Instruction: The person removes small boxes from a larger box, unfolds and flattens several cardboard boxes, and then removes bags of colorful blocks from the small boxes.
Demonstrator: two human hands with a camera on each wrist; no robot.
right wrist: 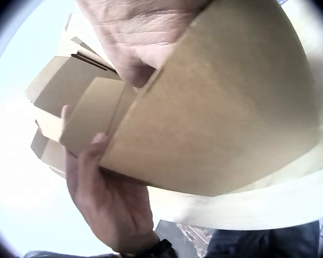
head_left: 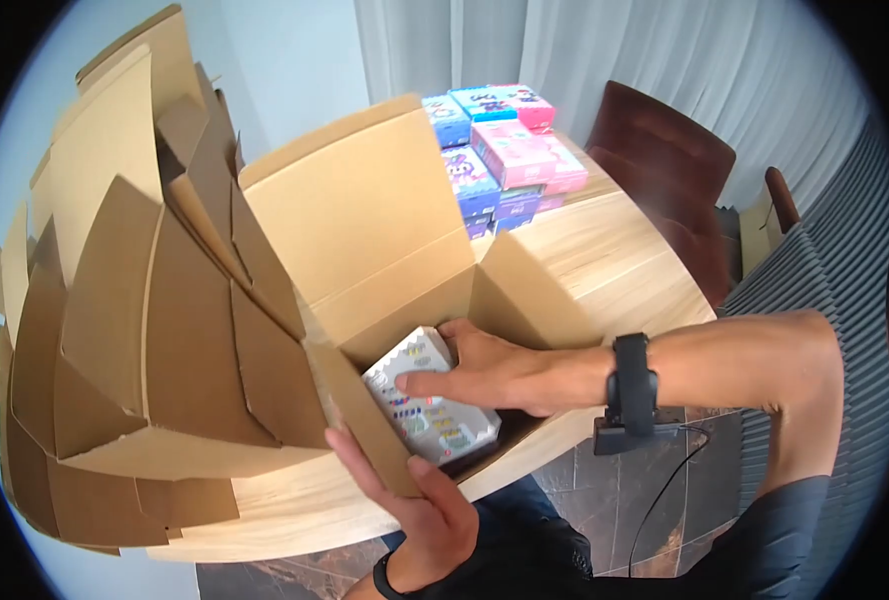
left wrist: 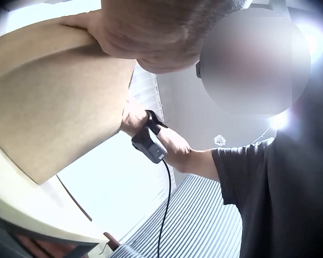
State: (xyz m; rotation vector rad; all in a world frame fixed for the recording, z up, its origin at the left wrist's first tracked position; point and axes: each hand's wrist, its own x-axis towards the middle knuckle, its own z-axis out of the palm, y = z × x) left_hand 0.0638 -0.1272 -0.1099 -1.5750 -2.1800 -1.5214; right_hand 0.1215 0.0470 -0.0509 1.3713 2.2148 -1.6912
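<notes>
An open cardboard box (head_left: pixel 365 220) stands on the table, its big flap raised at the back. Inside it lies a white printed box (head_left: pixel 430 400), tilted. My right hand (head_left: pixel 495 370) reaches over the near right wall and grips that white box, thumb on its top face. At the near left corner, my left hand (head_left: pixel 420 510) holds the cardboard wall between thumb and fingers. The right wrist view also has the left hand (right wrist: pixel 110 199) on the cardboard edge, while the outer wall (right wrist: pixel 220 107) hides the right fingers.
Nested open cardboard boxes (head_left: pixel 145 330) stand at the left of the table (head_left: pixel 625 250). Several blue and pink printed boxes (head_left: pixel 515 150) are stacked at the back. Beyond the table's right edge is a brown chair (head_left: pixel 665 170). A black cable (head_left: pixel 655 500) hangs from the right wrist camera.
</notes>
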